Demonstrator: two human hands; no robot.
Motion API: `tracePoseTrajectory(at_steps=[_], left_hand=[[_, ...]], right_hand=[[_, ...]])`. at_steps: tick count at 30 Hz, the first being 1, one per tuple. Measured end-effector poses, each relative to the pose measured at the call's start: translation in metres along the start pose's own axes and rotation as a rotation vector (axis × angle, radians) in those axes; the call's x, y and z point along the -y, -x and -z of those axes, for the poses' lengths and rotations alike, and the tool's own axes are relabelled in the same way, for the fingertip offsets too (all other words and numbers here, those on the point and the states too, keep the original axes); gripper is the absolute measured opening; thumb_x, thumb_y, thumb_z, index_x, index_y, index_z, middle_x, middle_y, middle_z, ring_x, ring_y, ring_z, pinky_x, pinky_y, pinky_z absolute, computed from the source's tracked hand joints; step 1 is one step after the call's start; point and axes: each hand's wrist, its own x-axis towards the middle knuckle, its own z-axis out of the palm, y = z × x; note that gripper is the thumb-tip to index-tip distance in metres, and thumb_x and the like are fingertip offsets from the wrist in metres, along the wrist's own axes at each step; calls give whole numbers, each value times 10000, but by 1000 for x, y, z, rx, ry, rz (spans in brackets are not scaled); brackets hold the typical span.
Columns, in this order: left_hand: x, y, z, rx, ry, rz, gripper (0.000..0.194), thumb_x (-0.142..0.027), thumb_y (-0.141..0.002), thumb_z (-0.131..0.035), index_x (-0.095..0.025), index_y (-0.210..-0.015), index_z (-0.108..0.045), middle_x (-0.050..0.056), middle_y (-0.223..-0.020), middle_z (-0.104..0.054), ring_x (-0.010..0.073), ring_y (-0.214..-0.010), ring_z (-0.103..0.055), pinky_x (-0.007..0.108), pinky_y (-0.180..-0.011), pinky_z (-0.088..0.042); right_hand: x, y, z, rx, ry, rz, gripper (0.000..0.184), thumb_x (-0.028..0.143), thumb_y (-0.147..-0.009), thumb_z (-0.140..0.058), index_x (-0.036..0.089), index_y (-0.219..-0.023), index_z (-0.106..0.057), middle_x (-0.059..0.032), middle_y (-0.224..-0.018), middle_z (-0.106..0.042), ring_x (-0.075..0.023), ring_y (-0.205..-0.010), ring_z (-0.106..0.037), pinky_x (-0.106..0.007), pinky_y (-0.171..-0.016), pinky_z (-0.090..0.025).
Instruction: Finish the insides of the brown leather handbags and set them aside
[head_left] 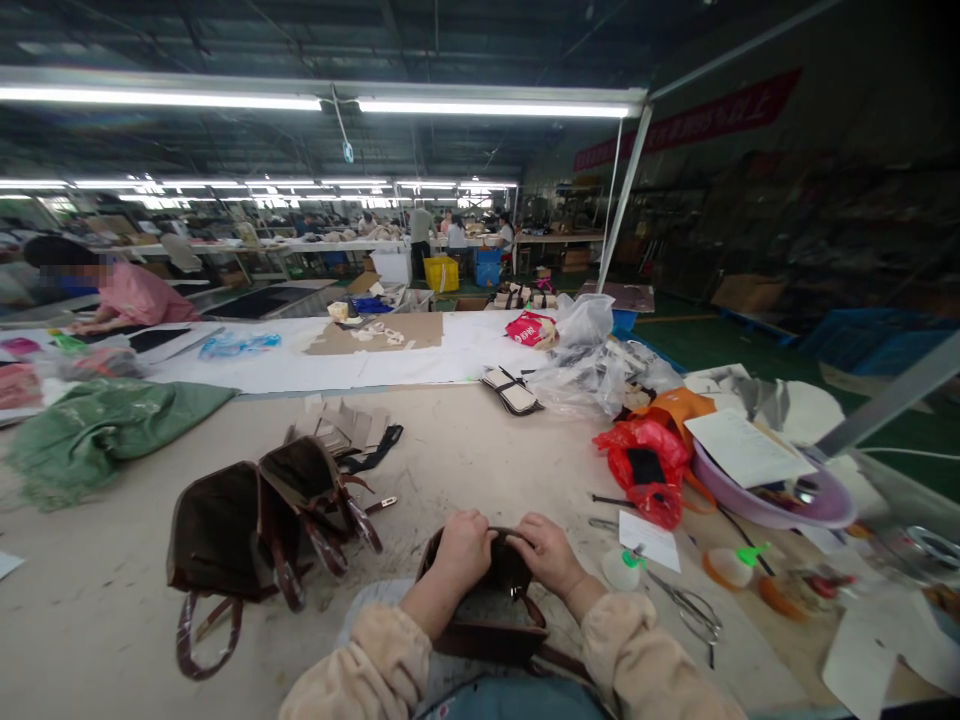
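A dark brown handbag [491, 640] stands in front of me at the table's near edge, its mouth facing up. My left hand [466, 548] grips the far rim with curled fingers, the thumb near the middle. On the same rim, a little to the right, my right hand [546, 552] pinches the edge between thumb and fingers. A small shiny metal piece and a brown strap show inside the opening. Left of my hands lie more brown bags [217, 530] with plastic-wrapped handles. Scissors [694, 610] and a white bottle with a green cap [624, 566] rest right of my right hand.
A purple basin [776, 505] holding papers stands at the right, beside a red plastic bag [649, 470]. Green cloth [112, 430] lies at the far left. Beige pieces [341, 425] are stacked beyond the bags. A person in pink [146, 292] works at the left.
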Motion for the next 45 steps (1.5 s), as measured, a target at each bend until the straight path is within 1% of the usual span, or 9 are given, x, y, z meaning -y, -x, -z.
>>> tracePoseTrajectory(at_steps=[11, 15, 18, 21, 23, 28, 33, 37, 45], left_hand=[[-4, 1, 4, 8, 9, 24, 232, -268, -827, -425, -145, -774, -614, 69, -804, -597, 185, -819, -540, 302, -764, -367], [-2, -1, 0, -23, 12, 13, 234, -261, -829, -423, -145, -776, -619, 80, -807, -604, 186, -806, -544, 313, -761, -372], [-1, -3, -2, -34, 15, -1, 229, -261, -824, -432, -136, -781, -620, 90, -797, -610, 193, -798, -551, 324, -753, -378], [1, -6, -1, -45, 25, -18, 228, -261, -818, -440, -130, -781, -624, 92, -779, -612, 199, -784, -558, 327, -736, -386], [3, -7, -1, -43, 42, -38, 229, -271, -814, -450, -133, -773, -629, 90, -774, -613, 198, -778, -562, 324, -728, -389], [9, -9, -1, -29, 100, -122, 189, -256, -793, -485, -149, -748, -634, 77, -793, -621, 188, -794, -568, 340, -789, -380], [9, -11, 2, 14, 108, -99, 183, -199, -781, -461, -132, -778, -631, 93, -825, -631, 194, -813, -581, 389, -892, -349], [10, -12, 6, 60, 121, -86, 189, -184, -767, -452, -130, -792, -632, 100, -851, -629, 209, -838, -584, 427, -917, -333], [15, -14, -1, 17, 137, -94, 196, -203, -776, -452, -119, -796, -629, 109, -827, -632, 209, -829, -584, 392, -889, -367]], right_hand=[[0, -2, 0, 35, -9, 17, 317, 327, -864, -415, 198, -652, -611, -15, -653, -495, -139, -677, -488, -248, -623, -394], [-8, 2, 2, 105, -50, 34, 284, 338, -878, -379, 214, -887, -634, -31, -735, -522, -153, -739, -515, -264, -673, -431], [-23, 9, 4, 157, -89, 13, 316, 381, -832, -472, 213, -1079, -576, -41, -804, -561, -167, -768, -538, -286, -700, -457], [-33, 17, 5, 123, -79, -54, 463, 389, -756, -583, 192, -1169, -508, -57, -869, -593, -187, -789, -552, -324, -727, -472], [-34, 20, 6, 103, -64, -77, 479, 362, -748, -594, 200, -1186, -487, -65, -914, -594, -188, -790, -558, -335, -732, -478], [-24, 13, 5, 19, -18, -51, 363, 319, -754, -577, 209, -1099, -546, -87, -991, -586, -212, -885, -554, -357, -783, -475], [-16, -2, 3, -5, 37, -6, 298, 336, -756, -579, 205, -1023, -592, -78, -918, -614, -202, -836, -570, -330, -756, -480], [-11, -9, 2, 45, 36, 10, 201, 336, -808, -514, 220, -914, -638, -46, -801, -616, -173, -763, -574, -282, -697, -474], [-4, -13, 2, 65, 124, -21, 273, 354, -848, -442, 197, -744, -639, -26, -650, -560, -155, -661, -531, -267, -632, -429]])
